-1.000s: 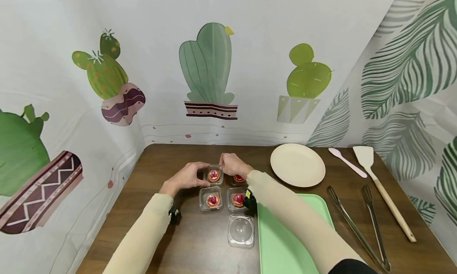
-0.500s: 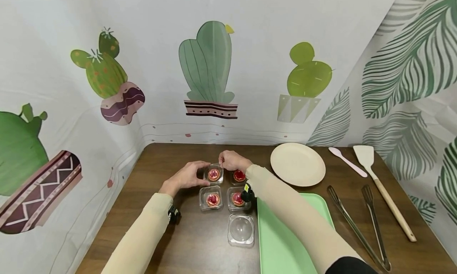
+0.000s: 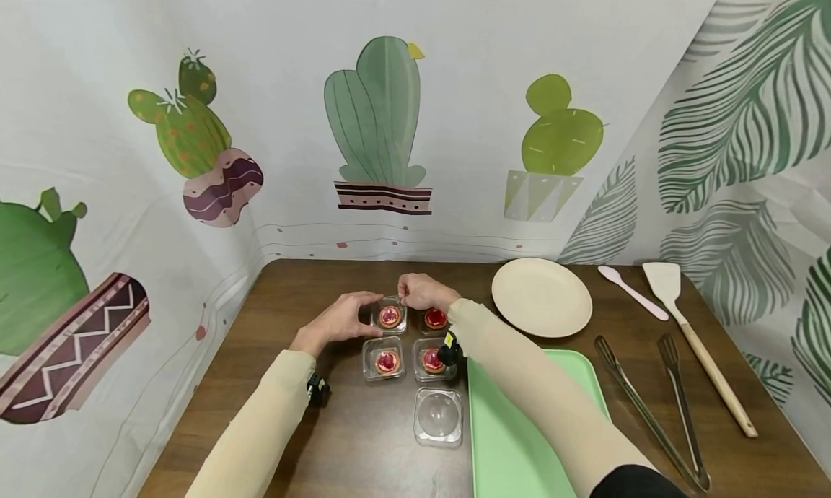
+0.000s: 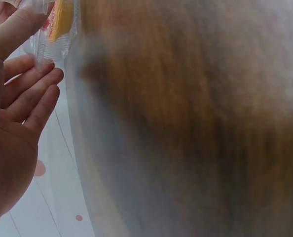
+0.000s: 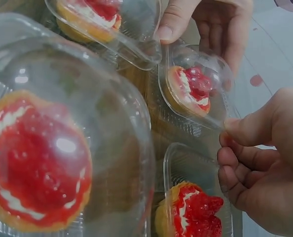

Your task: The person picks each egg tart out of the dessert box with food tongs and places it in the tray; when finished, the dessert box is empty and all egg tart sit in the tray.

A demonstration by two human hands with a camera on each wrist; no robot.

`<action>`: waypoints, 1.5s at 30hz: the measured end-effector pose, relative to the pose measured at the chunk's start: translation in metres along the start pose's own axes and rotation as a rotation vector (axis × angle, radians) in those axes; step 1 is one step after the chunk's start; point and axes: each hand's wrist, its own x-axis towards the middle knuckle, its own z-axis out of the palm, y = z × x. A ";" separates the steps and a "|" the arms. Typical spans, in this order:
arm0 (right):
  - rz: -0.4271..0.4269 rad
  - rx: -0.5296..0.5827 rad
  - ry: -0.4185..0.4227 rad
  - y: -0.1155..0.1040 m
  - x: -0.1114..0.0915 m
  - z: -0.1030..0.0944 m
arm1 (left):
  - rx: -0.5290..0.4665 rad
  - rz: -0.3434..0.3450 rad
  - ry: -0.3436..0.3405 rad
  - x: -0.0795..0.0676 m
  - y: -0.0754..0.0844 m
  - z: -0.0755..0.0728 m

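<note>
Four-square on the table, clear plastic containers each hold a small red-topped fruit tart. My left hand (image 3: 340,319) holds the far-left tart container (image 5: 193,91), thumb on the near side and fingers on the far side. At that container's right corner, my right hand (image 5: 270,158) pinches the rim between thumb and curled fingers. A domed lid covers this tart. The far-right tart (image 5: 191,212) sits uncovered in its container, below my right hand. Domes also cover the near-left tart (image 3: 387,362) and near-right tart (image 5: 35,163). In the left wrist view, my left thumb and fingertips meet the container's edge.
A loose clear domed lid (image 3: 438,416) lies in front of the containers. To the right are a green tray (image 3: 519,447) under my right forearm, a cream plate (image 3: 542,297), a pink spoon (image 3: 632,294), a spatula (image 3: 704,354) and metal tongs (image 3: 649,418).
My right hand has shifted slightly toward the back, showing more of the far-right tart, then holds still at the container's corner. My left hand keeps its place.
</note>
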 end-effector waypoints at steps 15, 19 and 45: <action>-0.091 0.005 -0.043 0.006 0.003 -0.002 | -0.001 -0.010 -0.012 0.000 -0.002 -0.001; -0.145 0.070 -0.064 0.013 0.003 -0.004 | 0.003 0.003 -0.016 0.002 0.001 -0.002; -0.076 0.355 -0.124 0.017 0.004 -0.002 | 0.031 0.022 -0.011 -0.004 0.001 0.001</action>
